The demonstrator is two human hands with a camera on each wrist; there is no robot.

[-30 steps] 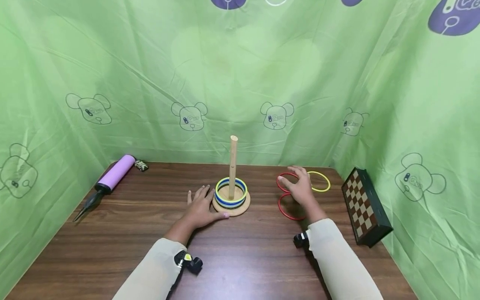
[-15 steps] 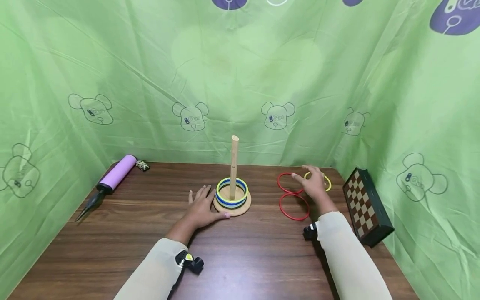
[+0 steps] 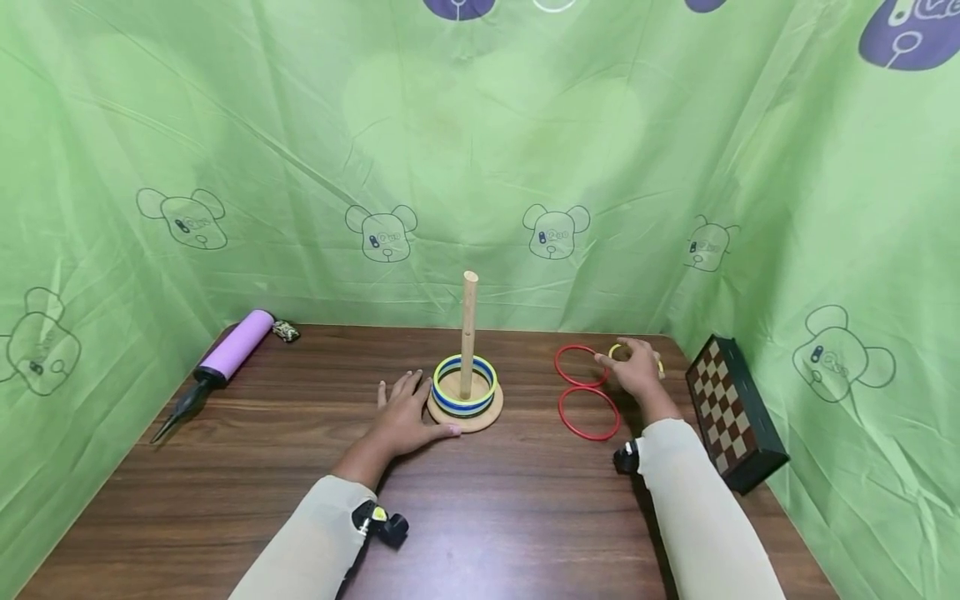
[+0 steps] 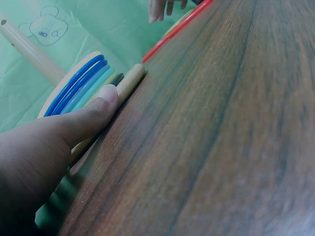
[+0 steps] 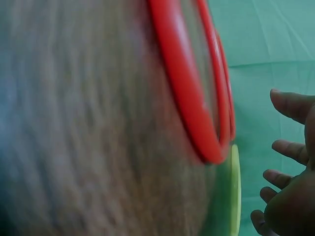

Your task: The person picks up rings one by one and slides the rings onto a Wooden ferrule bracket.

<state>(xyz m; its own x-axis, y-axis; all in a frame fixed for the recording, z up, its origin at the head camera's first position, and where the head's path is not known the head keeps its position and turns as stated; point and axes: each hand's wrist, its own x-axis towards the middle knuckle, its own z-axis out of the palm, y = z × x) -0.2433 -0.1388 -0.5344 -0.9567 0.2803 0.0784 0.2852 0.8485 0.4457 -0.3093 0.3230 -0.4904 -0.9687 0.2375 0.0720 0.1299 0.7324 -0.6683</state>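
Observation:
A wooden peg (image 3: pixel 468 333) stands upright on a round wooden base (image 3: pixel 487 421). Blue, yellow and dark rings (image 3: pixel 463 408) are stacked around its foot. My left hand (image 3: pixel 401 423) lies at the base's left side, fingers spread on the table and thumb along the front edge. In the left wrist view that thumb (image 4: pixel 106 101) touches the base. On the right, my right hand (image 3: pixel 637 368) hovers over a yellow ring (image 3: pixel 617 348), partly hiding it. The right wrist view shows its fingers (image 5: pixel 290 150) loosely extended, apart from the yellow ring (image 5: pixel 235 191).
Two red rings, the far one (image 3: pixel 576 346) and the near one (image 3: pixel 588 437), lie left of my right hand. A checkered board box (image 3: pixel 731 412) stands at the right edge. A purple hand pump (image 3: pixel 236 346) and a small patterned packet (image 3: pixel 285 331) lie at the back left.
My right hand has moved right, from over the red rings to over the yellow ring, and lowered a little. The left hand stays at the base.

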